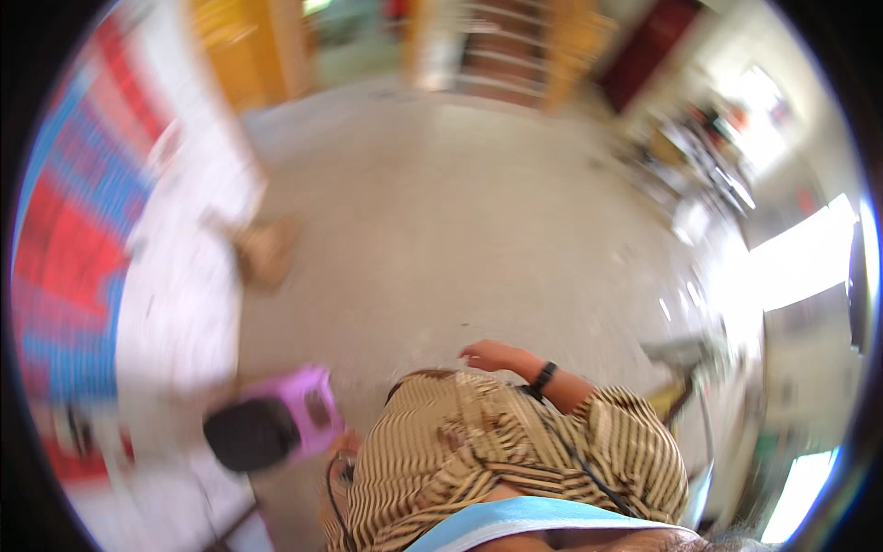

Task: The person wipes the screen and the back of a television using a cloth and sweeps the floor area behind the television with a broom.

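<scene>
My right hand (pixel 488 356) is in front of my striped shirt, over the floor, its fingers loosely bent. It appears to hold nothing; a black band (pixel 544 377) circles its wrist. My left hand (pixel 348 441) hangs low at my left side, blurred and partly covered by the shirt. Right beside it is a purple plastic chair (pixel 319 403) with a black seat or pad (pixel 252 433). I cannot tell whether the left hand touches the chair.
Tan floor (pixel 441 228) stretches ahead to a doorway (pixel 355 41). At left, a brown object (pixel 269 252) lies by a white surface (pixel 183 297), with red and blue patterned material (pixel 76 241) beyond. Cluttered items (pixel 697 152) line the right side. The picture is motion-blurred.
</scene>
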